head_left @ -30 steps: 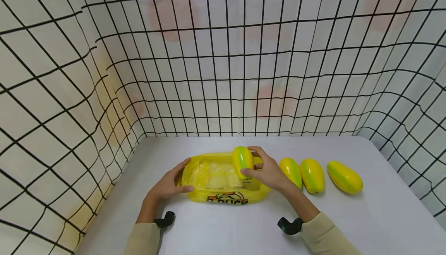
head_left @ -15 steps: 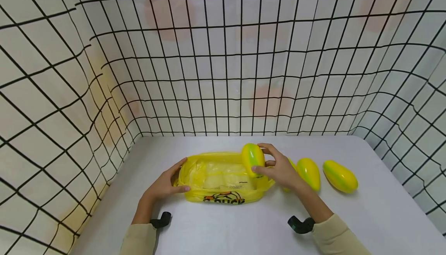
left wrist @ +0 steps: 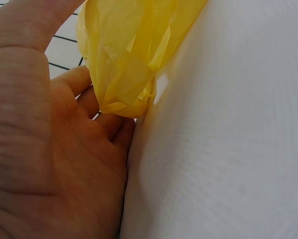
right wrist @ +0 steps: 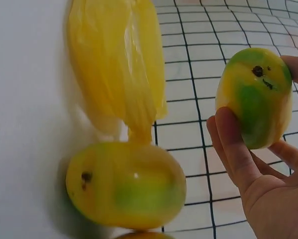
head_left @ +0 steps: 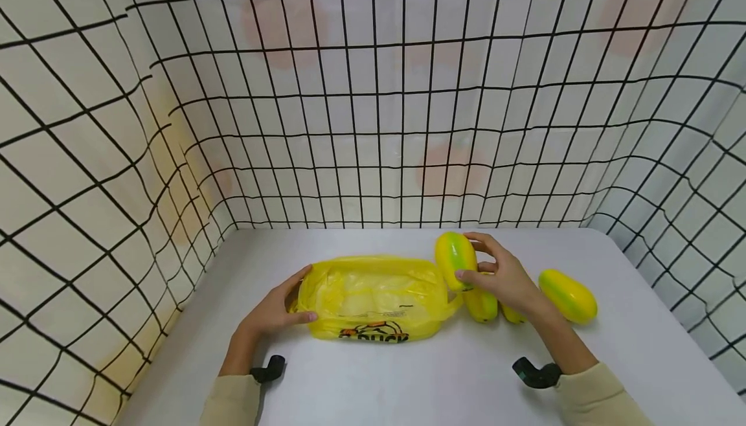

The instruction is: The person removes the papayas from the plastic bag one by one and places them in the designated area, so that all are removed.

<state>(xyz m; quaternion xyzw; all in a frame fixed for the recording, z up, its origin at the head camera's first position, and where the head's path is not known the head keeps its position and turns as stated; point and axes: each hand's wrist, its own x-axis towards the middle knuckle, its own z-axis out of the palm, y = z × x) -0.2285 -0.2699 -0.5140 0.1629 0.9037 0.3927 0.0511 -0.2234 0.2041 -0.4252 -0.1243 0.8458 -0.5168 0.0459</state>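
Note:
My right hand (head_left: 504,277) holds a glossy yellow-green mango (head_left: 456,259) by its right side, thumb in front and fingers behind. In the right wrist view this mango (right wrist: 255,104) shows its dark stem spot between the fingertips. It is raised at the right end of a yellow plastic bag (head_left: 379,287), which lies with its mouth spread and black lettering on its front. My left hand (head_left: 276,306) holds the bag's left end, thumb over the front corner and fingers behind. The left wrist view shows the crumpled bag end (left wrist: 124,59) against those fingers.
A mango (head_left: 482,307) lies close to the bag's right handle. Another mango (head_left: 512,314) beside it is mostly hidden by my right hand. Farther right lies a third mango (head_left: 568,296). Black grid netting (head_left: 379,134) encloses the white table (head_left: 373,381) at the back and sides.
My right hand has carried the mango rightward, from over the bag's mouth to past its right end. My left hand stays at the bag's left end.

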